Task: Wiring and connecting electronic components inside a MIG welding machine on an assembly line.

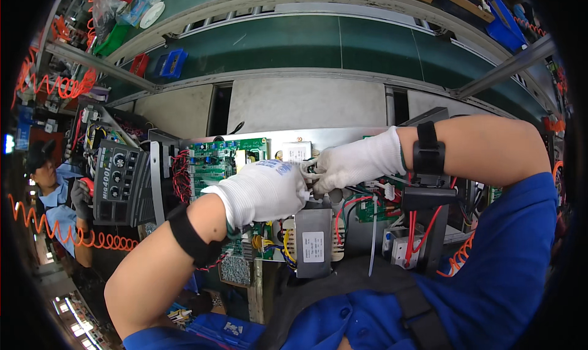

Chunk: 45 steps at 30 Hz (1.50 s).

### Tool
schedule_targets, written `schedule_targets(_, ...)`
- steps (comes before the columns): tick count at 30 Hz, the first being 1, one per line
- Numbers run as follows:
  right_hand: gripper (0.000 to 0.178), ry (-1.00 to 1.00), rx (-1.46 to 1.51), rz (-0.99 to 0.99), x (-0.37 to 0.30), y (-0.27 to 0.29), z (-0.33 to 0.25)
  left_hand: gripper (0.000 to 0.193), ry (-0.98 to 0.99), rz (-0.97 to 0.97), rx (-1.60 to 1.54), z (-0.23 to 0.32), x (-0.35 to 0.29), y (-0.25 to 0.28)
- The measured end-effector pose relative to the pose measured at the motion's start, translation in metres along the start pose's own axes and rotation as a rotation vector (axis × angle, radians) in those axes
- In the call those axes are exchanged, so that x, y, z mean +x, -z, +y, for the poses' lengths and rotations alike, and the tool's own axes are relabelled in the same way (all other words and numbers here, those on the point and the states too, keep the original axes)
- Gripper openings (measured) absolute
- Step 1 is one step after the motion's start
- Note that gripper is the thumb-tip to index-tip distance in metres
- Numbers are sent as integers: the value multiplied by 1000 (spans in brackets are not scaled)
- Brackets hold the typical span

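My left hand (262,189) and my right hand (352,163), both in white knit gloves, meet over the middle of an open metal chassis (278,136). The fingers of both are closed together at one spot, and what they pinch is mostly hidden; a small white piece (305,194) shows at the left fingertips. Just below them sits a grey transformer (313,244) with a white label. A green circuit board (205,160) lies left of the hands, and another green board (370,210) is under my right wrist. Red and black wires (352,206) run beside the transformer.
On the left stands a dark machine front panel (122,184) with knobs. Beyond it a co-worker in a light blue shirt (58,187) holds something red. A green conveyor belt (294,46) runs across the back, with a blue bin (174,63) on it. Orange coiled hoses (67,83) hang left.
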State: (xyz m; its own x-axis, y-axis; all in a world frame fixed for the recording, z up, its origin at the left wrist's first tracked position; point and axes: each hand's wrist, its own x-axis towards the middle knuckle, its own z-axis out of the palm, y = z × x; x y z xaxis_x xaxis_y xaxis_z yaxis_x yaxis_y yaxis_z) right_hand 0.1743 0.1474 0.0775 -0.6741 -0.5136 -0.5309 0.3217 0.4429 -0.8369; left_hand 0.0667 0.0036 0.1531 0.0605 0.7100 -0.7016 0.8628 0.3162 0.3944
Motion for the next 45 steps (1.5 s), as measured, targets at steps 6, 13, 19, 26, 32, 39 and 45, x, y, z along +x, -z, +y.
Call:
schedule_targets(6,37,-209,116,39,-5,-1,-12,36,198,25,-191,-4,8,-17)
schedule_targets(13,35,-130,111,1,-3,4,-4,31,164,58,-322,-2,0,-21)
schedule_targets(19,38,-167,-120,52,9,-5,-7,23,-47,416,-247,-1,-11,-35)
schedule_targets(26,30,-168,-445,-54,-22,19,-44,17,-6,399,-152,-11,11,-49)
schedule_targets(32,23,-224,-1046,118,-20,-5,-61,20,54,367,-873,-17,11,-48)
schedule_targets(39,15,-268,-670,429,-21,-8,-54,27,-242,165,-1149,-34,-13,-37)
schedule_targets(45,20,-243,263,341,-33,5,-38,26,-132,294,-1163,-24,-9,-46)
